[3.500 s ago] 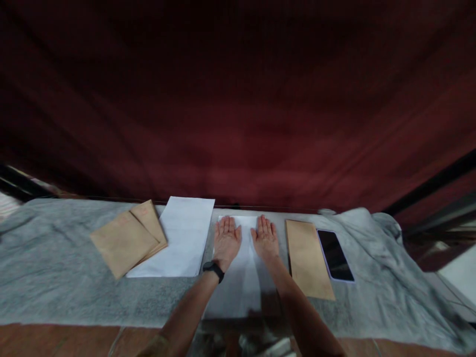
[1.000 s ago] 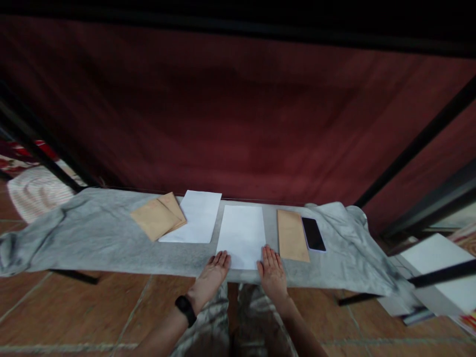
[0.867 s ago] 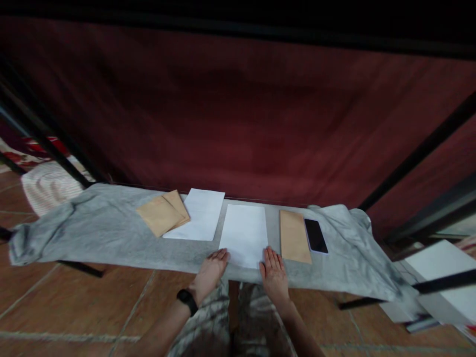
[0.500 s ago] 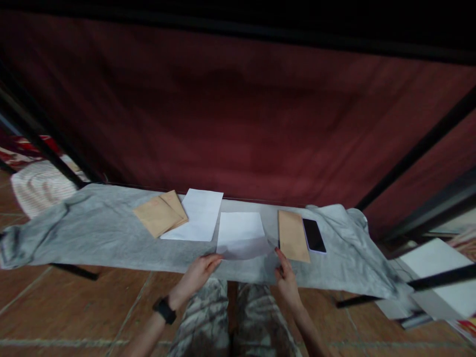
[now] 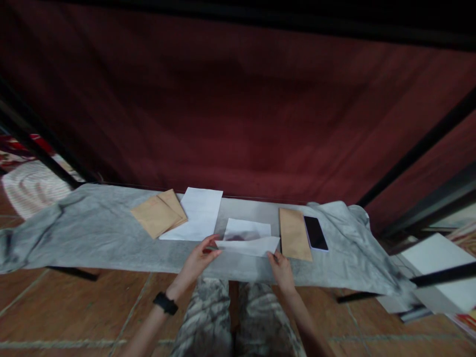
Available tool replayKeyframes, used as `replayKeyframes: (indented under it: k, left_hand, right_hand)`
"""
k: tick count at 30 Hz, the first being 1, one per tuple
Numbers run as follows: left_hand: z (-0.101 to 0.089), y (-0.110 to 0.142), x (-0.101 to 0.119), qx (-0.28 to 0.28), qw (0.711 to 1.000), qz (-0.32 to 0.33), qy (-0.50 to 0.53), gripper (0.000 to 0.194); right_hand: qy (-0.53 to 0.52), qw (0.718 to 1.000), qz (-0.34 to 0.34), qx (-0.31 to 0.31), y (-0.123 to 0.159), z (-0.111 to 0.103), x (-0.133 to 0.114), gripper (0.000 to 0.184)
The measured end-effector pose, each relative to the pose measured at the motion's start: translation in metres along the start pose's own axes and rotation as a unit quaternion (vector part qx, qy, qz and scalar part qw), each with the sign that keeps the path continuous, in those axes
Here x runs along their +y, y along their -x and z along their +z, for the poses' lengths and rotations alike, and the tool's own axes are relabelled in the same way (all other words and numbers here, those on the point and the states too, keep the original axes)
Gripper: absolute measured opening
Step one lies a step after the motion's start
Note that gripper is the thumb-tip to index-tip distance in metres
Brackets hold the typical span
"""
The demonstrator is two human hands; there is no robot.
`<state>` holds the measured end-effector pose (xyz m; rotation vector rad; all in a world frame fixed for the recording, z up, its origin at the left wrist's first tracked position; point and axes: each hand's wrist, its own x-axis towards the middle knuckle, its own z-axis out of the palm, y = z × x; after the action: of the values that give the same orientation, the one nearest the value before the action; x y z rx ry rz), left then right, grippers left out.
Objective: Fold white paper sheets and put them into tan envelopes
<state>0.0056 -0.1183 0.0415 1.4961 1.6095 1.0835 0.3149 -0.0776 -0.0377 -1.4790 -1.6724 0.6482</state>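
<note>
A sheet of white paper (image 5: 247, 229) lies on the grey cloth in front of me, its near part lifted and folded back over toward the far side. My left hand (image 5: 201, 255), with a black watch on the wrist, pinches the left corner of the raised edge. At the right corner, my right hand (image 5: 280, 267) holds the same edge between thumb and fingers. Left of the sheet is more white paper (image 5: 201, 213), partly under several brown envelopes (image 5: 158, 215). To the right lies another brown envelope (image 5: 295, 234), beside a phone (image 5: 316, 233) with a dark screen.
The grey cloth (image 5: 104, 228) covers a long, narrow bench with dark legs. A dark red curtain-like sheet (image 5: 238, 114) hangs behind it, between black bars. At the right stands a white box (image 5: 439, 267); a striped cloth (image 5: 35, 188) is at the left.
My hands moved from lying flat on the paper to its near edge, then gripped the corners. The near edge has risen and bent away from me.
</note>
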Motion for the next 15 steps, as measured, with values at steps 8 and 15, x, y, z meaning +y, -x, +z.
replayKeyframes:
  k: [8,15]
  left_hand:
    - [0.047,-0.03,-0.034,-0.001,0.996,-0.041,-0.074,0.033]
    - [0.051,-0.023,-0.04,0.037,0.99,-0.061,-0.12,0.046]
  right_hand:
    - [0.156,0.983,-0.062,0.069,0.0,0.008,0.003,0.038]
    - [0.234,0.969,-0.07,0.046,0.0,0.017,0.003,0.032]
